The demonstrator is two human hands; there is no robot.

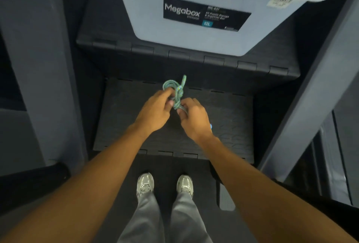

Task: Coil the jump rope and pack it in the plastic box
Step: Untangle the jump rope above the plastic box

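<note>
Both hands hold the green jump rope [175, 92], already coiled in a small bundle, above the lower black step [223, 122]. The left hand [155, 110] pinches the loops, the right hand [194, 118] grips the wrapped part. The plastic box [194, 35] stands at twelve o'clock on the upper step [108, 48], well apart from the rope.

Top of plastic box [194, 35] cut off by upper edge, rim corner smeared by blur. Small label print unreadable. Lower part of jump rope [175, 92] buried under fingers; blue bit behind right hand [196, 121] unidentifiable.
</note>
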